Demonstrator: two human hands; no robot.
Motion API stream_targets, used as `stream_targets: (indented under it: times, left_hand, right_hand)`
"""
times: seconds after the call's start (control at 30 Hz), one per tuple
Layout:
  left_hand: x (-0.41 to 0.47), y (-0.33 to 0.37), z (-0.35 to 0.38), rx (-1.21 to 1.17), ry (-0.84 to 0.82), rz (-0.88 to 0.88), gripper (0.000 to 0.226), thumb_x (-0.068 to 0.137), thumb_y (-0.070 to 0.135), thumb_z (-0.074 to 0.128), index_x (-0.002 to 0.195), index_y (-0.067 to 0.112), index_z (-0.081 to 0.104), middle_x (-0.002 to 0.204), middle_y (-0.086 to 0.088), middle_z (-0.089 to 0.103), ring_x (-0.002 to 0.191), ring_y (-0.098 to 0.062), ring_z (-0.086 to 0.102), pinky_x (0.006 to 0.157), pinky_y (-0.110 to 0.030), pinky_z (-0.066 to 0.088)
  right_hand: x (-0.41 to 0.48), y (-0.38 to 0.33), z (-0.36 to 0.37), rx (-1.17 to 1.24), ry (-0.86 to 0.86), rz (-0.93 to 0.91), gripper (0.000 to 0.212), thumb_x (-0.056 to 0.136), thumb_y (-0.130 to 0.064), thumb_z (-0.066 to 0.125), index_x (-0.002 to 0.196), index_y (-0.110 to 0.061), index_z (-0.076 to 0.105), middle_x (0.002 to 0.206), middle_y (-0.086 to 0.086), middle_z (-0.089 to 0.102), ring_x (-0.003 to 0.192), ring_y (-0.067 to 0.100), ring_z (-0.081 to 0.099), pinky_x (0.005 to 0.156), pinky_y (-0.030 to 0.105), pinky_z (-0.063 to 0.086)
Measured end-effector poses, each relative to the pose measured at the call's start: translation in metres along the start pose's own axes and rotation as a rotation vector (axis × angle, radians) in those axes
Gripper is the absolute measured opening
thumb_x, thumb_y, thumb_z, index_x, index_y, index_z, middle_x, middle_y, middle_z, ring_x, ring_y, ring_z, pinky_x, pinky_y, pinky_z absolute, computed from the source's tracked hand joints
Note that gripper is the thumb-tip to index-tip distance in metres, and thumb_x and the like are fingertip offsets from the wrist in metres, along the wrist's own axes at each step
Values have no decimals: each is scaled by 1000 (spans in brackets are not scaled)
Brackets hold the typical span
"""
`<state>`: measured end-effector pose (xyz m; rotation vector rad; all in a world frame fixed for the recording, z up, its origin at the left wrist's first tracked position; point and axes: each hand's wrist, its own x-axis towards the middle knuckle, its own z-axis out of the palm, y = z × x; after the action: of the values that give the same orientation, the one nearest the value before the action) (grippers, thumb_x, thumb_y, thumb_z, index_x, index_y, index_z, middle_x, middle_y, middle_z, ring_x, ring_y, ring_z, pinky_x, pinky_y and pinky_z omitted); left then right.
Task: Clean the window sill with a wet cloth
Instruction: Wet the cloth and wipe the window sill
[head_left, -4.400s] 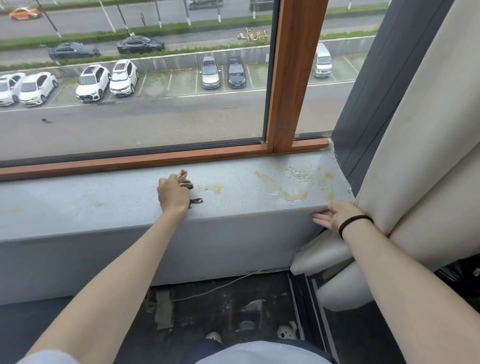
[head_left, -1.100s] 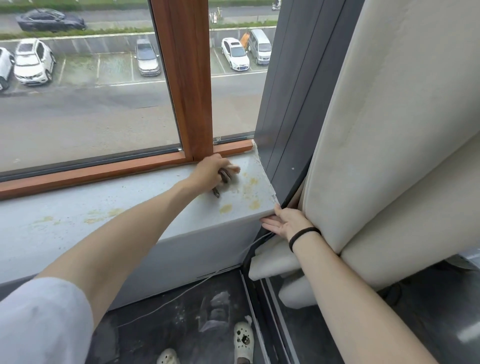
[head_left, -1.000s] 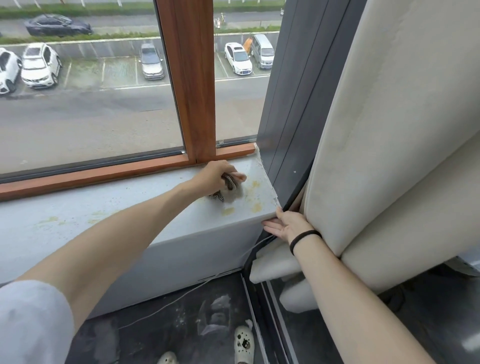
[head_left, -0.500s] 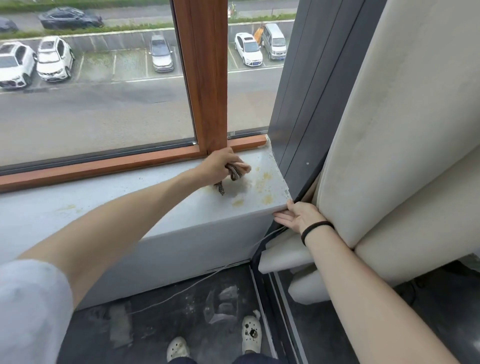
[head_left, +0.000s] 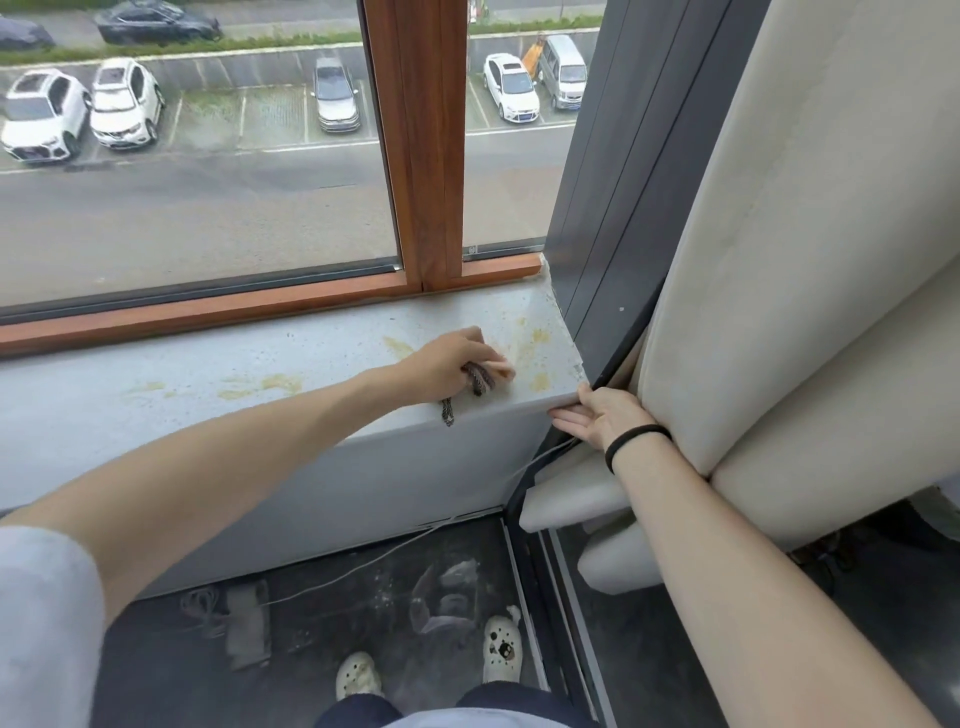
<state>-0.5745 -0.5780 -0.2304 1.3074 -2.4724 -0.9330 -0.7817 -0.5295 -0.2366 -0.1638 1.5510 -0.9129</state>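
Note:
The grey window sill runs below the wooden window frame and carries yellowish stains near its right end and more at its middle. My left hand grips a small dark patterned cloth and presses it on the sill close to the front edge, just left of the right-end stains. A strip of the cloth hangs over the edge. My right hand lies with straight fingers against the sill's front right corner, holding back the pale curtain.
A dark grey wall panel closes the sill's right end. Cream curtain folds hang to the right and bunch near the floor. A thin white cable crosses the dark floor below, where my shoes stand.
My left hand with the cloth has slid from near the window frame toward the sill's front edge. My right hand has stayed at the corner.

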Motion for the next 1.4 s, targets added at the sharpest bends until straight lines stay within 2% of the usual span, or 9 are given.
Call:
stream_targets:
  times: [0.13,0.27,0.5,0.67,0.8,0.9,1.13,1.3,1.4]
  left_hand:
    - [7,-11,-28,-144,264,-166,52,82,-17,42,114,15,67,93,3,46,95,-19,50,85,-24,37]
    - [10,-11,-15,-15,277,-254,60,80,-13,35,116,23,66,101,-4,48,102,-24,49,83,-29,38]
    - [-23,13,22,-10,141,-94,48,83,-6,51,122,20,64,104,-4,52,98,-23,51,85,-38,45]
    - [-58,27,41,34,4,75,50,80,-12,47,115,18,67,94,-2,51,85,-17,49,71,-36,44]
    - [-76,20,44,59,193,101,56,72,-20,45,113,11,67,94,-9,53,86,-18,48,63,-35,44]
    - [-74,15,36,36,240,96,57,72,-21,44,113,11,67,94,-11,52,88,-25,51,68,-39,46]
    - [-30,25,8,-180,347,-103,57,76,-22,41,108,14,70,95,1,48,91,-14,52,80,-1,34]
    - [26,14,-15,-67,391,-158,56,80,-14,35,108,21,69,97,-4,49,96,-19,46,87,-28,38]
    - [63,11,-23,17,411,-179,49,83,-7,38,110,20,69,97,-4,48,97,-20,46,81,-30,38]
  right_hand:
    - [0,-1,-1,8,-8,-5,39,103,-11,34,138,7,34,139,31,41,126,43,45,109,49,32]
    - [0,-1,-1,7,-11,-6,39,103,-11,34,137,7,34,139,31,41,127,43,45,110,49,32]
    - [-1,-2,1,9,5,-2,39,103,-10,33,139,7,33,140,31,40,128,43,43,110,49,30]
    - [-5,-1,1,17,10,-7,39,103,-10,33,139,6,33,140,31,41,128,43,44,110,50,31]
    - [-9,0,1,13,7,-20,39,103,-10,33,139,5,33,140,30,41,128,42,44,109,49,32]
    - [-10,0,1,12,18,-17,38,103,-9,33,139,5,33,140,30,41,128,42,43,109,50,32]
    - [-11,-1,-5,35,11,-23,39,102,-9,36,138,6,34,139,30,41,127,43,45,109,50,33]
    - [-6,-1,-7,33,-1,-19,40,103,-11,36,139,6,33,139,30,41,127,42,45,109,49,33]
    - [-1,-1,-8,28,-16,-5,39,103,-13,36,137,6,36,138,30,44,125,42,48,107,49,36]
